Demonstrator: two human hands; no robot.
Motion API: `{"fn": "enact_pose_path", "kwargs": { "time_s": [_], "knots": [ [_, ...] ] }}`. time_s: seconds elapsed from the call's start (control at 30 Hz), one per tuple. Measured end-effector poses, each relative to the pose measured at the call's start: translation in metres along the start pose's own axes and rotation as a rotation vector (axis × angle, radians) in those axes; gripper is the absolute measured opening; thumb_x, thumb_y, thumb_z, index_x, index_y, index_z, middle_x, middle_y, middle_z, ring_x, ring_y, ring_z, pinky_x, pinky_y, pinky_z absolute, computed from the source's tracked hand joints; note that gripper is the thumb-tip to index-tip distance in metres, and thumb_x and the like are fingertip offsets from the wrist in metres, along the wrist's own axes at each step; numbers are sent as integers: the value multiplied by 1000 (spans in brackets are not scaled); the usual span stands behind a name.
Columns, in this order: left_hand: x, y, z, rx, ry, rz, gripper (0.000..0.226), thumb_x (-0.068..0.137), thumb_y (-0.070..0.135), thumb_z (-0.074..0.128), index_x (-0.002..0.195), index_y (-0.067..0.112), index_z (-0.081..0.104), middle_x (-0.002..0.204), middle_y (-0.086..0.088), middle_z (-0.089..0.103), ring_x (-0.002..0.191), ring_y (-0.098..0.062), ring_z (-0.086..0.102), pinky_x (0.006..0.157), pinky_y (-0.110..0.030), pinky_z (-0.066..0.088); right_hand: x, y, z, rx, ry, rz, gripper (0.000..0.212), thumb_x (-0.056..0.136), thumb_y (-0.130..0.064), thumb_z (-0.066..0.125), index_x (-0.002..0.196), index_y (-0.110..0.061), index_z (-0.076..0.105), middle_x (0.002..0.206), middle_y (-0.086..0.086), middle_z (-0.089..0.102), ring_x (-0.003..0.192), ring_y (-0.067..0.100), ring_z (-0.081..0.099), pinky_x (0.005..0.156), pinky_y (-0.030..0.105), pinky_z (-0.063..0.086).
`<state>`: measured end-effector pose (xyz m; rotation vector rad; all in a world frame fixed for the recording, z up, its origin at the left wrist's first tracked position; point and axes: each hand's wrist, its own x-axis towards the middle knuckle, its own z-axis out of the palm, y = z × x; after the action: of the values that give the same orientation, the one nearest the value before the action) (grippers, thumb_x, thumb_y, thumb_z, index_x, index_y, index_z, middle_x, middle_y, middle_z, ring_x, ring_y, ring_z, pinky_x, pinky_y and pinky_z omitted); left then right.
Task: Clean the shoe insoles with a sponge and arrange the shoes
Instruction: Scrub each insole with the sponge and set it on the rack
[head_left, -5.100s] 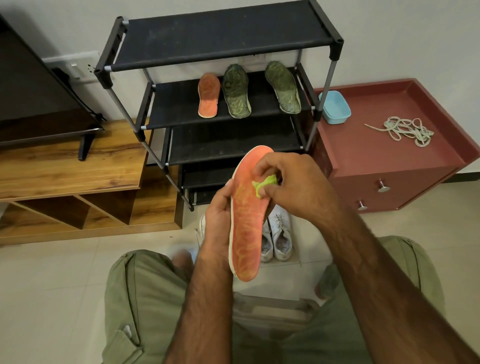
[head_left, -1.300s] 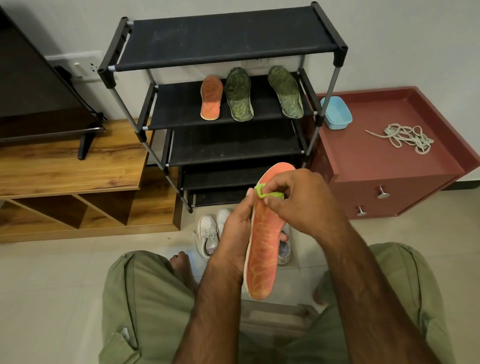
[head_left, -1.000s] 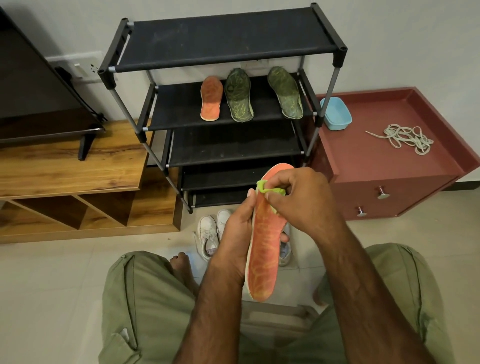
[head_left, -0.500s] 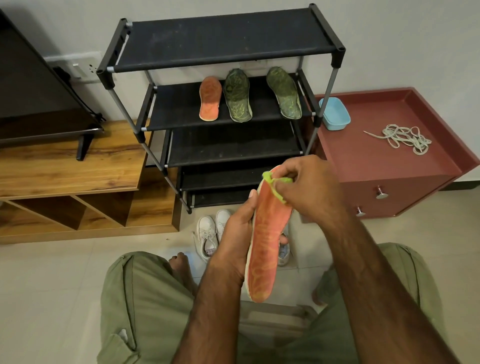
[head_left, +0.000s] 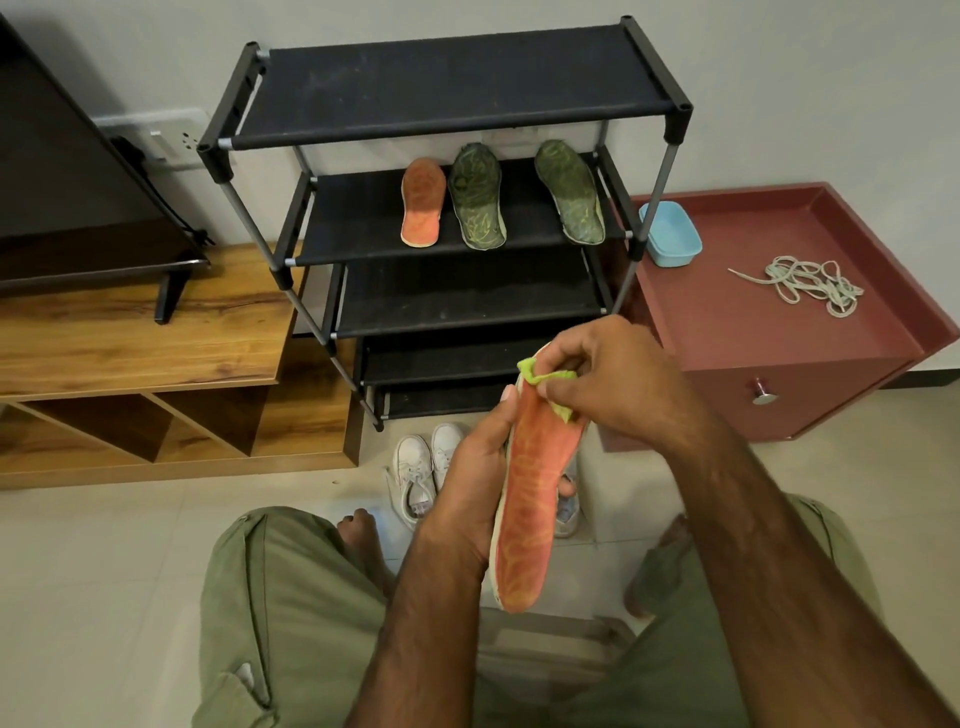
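The right hand's fingers (head_left: 563, 364) are pinching a green sponge (head_left: 548, 382) against the top of an orange insole (head_left: 530, 499), which the left hand (head_left: 475, 478) is gripping upright over the lap. Pressing harder could be bending the insole or flicking it loose. The sponge is mostly hidden, possibly folded; white shoes (head_left: 421, 470) are sitting partly blocked below.
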<state>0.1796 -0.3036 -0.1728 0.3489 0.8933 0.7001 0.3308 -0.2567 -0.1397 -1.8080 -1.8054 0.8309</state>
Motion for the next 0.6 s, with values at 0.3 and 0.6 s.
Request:
{"fn": "enact_pose_path", "kwargs": {
  "time_s": [0.3, 0.6],
  "knots": [
    [2, -1, -1, 20, 9, 36, 64, 102, 55, 45, 132, 2, 62, 79, -15, 71, 50, -22, 63, 49, -27, 55, 1, -2, -4, -24, -97, -32, 16, 84, -14, 79, 90, -29, 81, 88, -14, 75, 78, 3, 70, 67, 18, 55],
    [5, -2, -10, -4, -9, 58, 65, 101, 55, 48, 134, 0, 62, 96, -19, 69, 54, -24, 65, 54, -29, 59, -1, 1, -9, -201, -146, -70, 11, 84, -23, 81, 93, -29, 83, 93, -14, 76, 86, 4, 68, 80, 25, 56]
  ]
}}
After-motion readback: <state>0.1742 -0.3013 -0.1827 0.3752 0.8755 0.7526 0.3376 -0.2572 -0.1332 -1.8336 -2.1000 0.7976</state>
